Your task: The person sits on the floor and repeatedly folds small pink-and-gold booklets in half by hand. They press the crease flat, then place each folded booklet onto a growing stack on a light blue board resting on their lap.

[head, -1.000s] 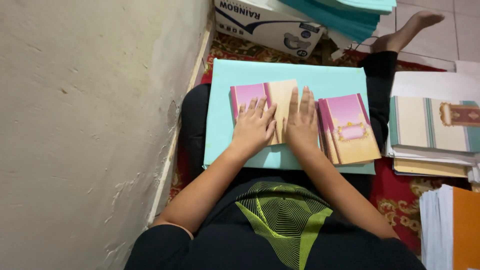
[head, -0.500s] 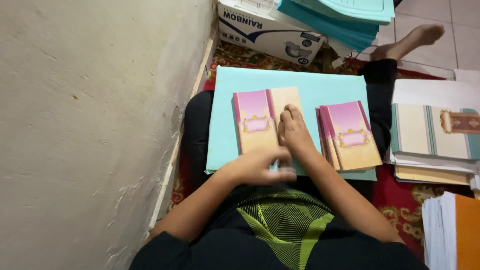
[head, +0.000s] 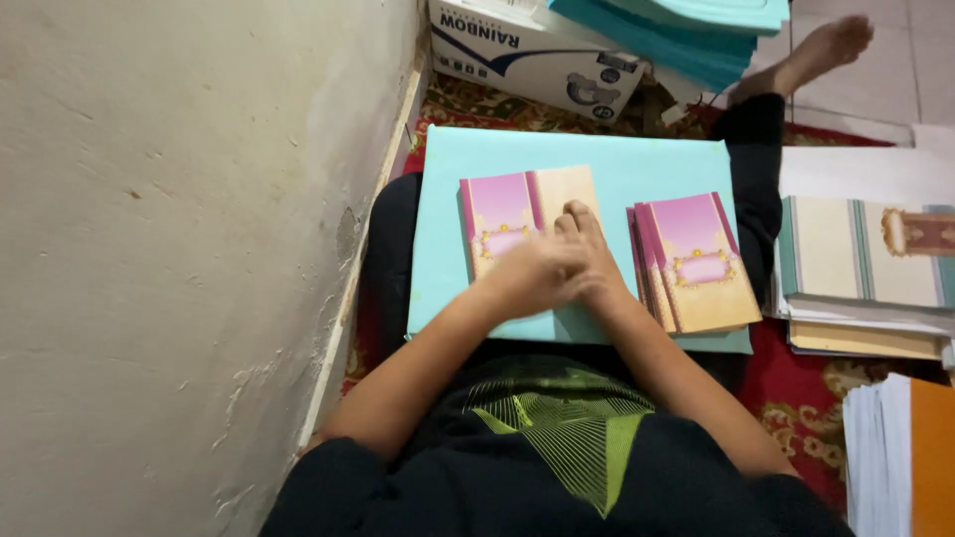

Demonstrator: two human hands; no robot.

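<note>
Head view, right hand (head: 587,254) flat on booklet (head: 517,214) (left blurred)

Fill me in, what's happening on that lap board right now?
A seated person works on a light blue board across their lap. Both hands rest on a pink-and-cream folded card: the left hand, blurred, lies over its lower edge; the right hand presses its right side. A stack of matching cards lies beside it.

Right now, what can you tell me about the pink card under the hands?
The pink card is a folded paper cover, pink on top and fading to cream lower down, with a gold-framed label and a plain cream panel on its right side. It lies flat on the light blue board. The right hand and the blurred left hand cover its lower edge.
</note>
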